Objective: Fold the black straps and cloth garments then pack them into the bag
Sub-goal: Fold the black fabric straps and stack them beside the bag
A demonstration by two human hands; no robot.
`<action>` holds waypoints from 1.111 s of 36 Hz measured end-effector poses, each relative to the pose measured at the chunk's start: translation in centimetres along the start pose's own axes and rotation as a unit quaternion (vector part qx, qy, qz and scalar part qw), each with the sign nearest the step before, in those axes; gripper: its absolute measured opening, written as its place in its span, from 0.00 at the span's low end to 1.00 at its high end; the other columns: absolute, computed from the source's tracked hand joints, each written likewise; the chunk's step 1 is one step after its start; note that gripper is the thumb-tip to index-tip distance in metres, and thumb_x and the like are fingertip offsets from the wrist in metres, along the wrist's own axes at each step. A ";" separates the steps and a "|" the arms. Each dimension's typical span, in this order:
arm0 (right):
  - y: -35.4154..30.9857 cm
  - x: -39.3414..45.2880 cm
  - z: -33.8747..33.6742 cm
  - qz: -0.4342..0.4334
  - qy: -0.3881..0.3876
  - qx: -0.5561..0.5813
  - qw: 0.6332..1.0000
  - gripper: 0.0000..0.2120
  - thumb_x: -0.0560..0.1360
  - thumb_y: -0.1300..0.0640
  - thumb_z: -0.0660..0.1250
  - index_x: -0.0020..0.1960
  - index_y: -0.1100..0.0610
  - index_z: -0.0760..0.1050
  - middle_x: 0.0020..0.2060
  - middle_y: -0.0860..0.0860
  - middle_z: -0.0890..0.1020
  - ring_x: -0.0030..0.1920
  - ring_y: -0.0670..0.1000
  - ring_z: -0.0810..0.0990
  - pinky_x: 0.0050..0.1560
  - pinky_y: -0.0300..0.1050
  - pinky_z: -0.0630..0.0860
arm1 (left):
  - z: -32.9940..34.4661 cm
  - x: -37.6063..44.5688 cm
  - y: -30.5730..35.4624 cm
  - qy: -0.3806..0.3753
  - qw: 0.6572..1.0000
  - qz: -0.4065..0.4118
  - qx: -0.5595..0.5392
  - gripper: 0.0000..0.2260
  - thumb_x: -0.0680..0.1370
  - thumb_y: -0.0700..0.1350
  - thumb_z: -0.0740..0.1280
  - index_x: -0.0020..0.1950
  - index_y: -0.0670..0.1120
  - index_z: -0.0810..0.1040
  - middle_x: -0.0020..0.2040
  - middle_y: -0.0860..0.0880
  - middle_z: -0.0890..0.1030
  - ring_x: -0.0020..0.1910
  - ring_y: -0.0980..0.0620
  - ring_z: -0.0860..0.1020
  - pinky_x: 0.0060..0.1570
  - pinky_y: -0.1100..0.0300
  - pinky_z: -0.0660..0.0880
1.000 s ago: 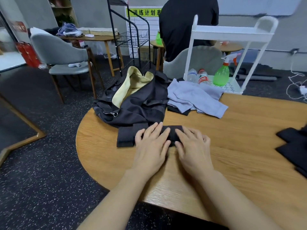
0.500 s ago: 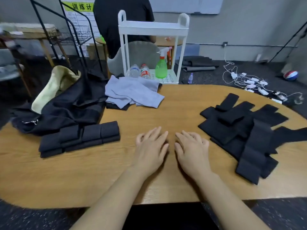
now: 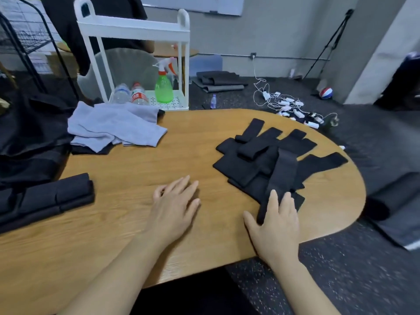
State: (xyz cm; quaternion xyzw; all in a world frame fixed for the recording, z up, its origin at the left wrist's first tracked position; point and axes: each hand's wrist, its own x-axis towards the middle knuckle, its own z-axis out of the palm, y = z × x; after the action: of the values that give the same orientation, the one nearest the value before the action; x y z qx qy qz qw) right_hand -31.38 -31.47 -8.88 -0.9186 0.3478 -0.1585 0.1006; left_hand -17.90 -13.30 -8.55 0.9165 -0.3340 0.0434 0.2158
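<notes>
Two hands were out over the table (image 3: 127,169). Far left sat the black bag (image 3: 29,133), with a stack of folded straps (image 3: 52,196) just beside it and the grey cloth garments (image 3: 113,128) behind. My left hand (image 3: 172,208) lay flat on the wood, fingers straight and a little apart, holding nothing. My right hand (image 3: 276,226) rested on the near end of one long strap (image 3: 280,178) from the loose pile of black straps (image 3: 268,155), fingers straight, thumb out to the side. I think the straps are soft, light and floppy. I would take that strap by its near end and fold it over.
</notes>
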 end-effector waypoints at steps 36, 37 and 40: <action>-11.9 -5.6 3.4 -0.334 -0.054 -0.021 0.941 0.24 0.59 0.56 0.74 0.55 0.53 0.82 0.55 0.55 0.83 0.57 0.53 0.82 0.55 0.54 0.78 | -4.6 -5.0 -6.5 0.018 0.993 -0.119 0.016 0.21 0.84 0.52 0.55 0.77 0.55 0.63 0.78 0.55 0.62 0.76 0.54 0.59 0.71 0.56 0.50; -11.8 -5.4 3.4 -0.338 -0.056 -0.027 0.939 0.26 0.57 0.55 0.77 0.55 0.52 0.82 0.55 0.54 0.83 0.57 0.53 0.82 0.55 0.54 0.78 | -4.6 -5.0 -6.5 0.018 0.993 -0.117 0.014 0.21 0.84 0.53 0.55 0.77 0.56 0.62 0.78 0.55 0.61 0.76 0.54 0.58 0.71 0.56 0.50; -11.4 -4.3 3.3 -0.349 -0.066 -0.025 0.934 0.27 0.57 0.53 0.78 0.57 0.52 0.82 0.57 0.53 0.83 0.58 0.52 0.81 0.56 0.53 0.78 | -4.4 -4.8 -6.3 0.017 0.994 -0.107 0.003 0.21 0.84 0.53 0.55 0.77 0.56 0.62 0.77 0.55 0.62 0.76 0.55 0.59 0.71 0.56 0.51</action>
State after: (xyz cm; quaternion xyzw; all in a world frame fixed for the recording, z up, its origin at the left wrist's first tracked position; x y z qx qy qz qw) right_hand -26.35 -19.92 -9.55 -0.9928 0.0014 -0.1139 0.0381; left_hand -17.31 -4.26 -7.97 0.9468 -0.2299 0.0362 0.2224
